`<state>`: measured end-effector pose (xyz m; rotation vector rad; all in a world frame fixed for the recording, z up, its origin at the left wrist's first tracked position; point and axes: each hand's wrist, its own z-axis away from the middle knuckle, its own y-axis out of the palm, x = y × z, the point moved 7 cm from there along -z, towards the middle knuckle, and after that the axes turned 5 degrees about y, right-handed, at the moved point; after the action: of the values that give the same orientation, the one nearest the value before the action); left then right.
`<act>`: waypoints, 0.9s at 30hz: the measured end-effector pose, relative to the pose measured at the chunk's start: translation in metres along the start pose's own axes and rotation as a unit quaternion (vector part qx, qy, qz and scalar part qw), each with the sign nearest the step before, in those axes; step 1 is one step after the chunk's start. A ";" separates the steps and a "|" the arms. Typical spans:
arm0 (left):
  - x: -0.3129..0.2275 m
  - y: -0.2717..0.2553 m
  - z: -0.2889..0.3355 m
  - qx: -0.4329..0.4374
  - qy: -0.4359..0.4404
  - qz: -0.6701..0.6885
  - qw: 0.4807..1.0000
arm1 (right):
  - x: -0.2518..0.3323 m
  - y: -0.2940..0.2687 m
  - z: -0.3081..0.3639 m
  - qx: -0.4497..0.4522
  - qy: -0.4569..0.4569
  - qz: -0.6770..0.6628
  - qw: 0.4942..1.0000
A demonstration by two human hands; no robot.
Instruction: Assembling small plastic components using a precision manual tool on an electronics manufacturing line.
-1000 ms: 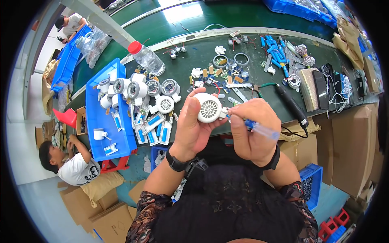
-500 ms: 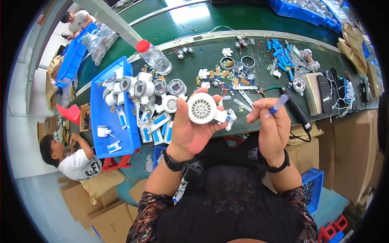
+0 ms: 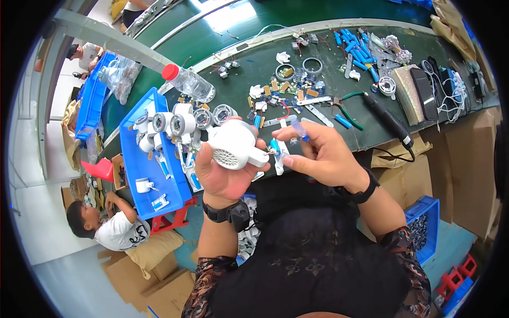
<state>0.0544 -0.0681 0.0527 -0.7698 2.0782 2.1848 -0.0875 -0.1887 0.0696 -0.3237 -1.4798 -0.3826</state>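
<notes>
My left hand (image 3: 225, 183) is closed around a white round handheld fan housing (image 3: 233, 140), its slotted grille tilted down toward me. From the housing's short neck, thin wires lead to a white handle piece (image 3: 280, 159) with a blue part in it. My right hand (image 3: 331, 156) is closed, with a translucent blue stick-shaped tool (image 3: 300, 131) between its fingers. Its thumb and fingertips are beside the handle piece; whether they touch it I cannot tell. Left of my left hand, several grey-rimmed white fan heads (image 3: 183, 124) lie heaped at a blue tray (image 3: 177, 183).
A red-capped clear bottle (image 3: 193, 85) stands behind the tray. Farther right lie blue battery cells (image 3: 358, 47), green-handled pliers (image 3: 350, 116) and a corded black tool (image 3: 389, 119). Small boards and wires (image 3: 291, 90) litter the bench middle. A person (image 3: 111, 222) is at the left.
The fan housing has turned, so its grille faces lower and its smooth side shows. My right hand has moved left, to beside the handle piece, bringing the blue tool along. The whole view has shifted.
</notes>
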 end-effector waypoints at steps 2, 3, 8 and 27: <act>-0.004 0.005 -0.001 0.002 -0.008 -0.003 1.000 | 0.002 0.006 -0.003 0.030 -0.023 0.018 0.999; -0.004 0.007 -0.001 0.005 -0.013 -0.002 1.000 | 0.002 0.008 -0.004 0.029 -0.023 0.015 0.999; -0.010 0.005 0.000 0.045 -0.018 -0.022 0.999 | 0.007 0.024 -0.006 0.050 -0.022 0.009 0.998; -0.023 0.003 0.008 0.015 0.092 -0.039 0.995 | 0.033 0.038 0.015 -0.162 -0.349 0.259 0.886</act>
<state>0.0709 -0.0537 0.0639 -1.0694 2.1143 2.1101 -0.0822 -0.1499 0.1045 -1.1975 -1.9399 -0.0645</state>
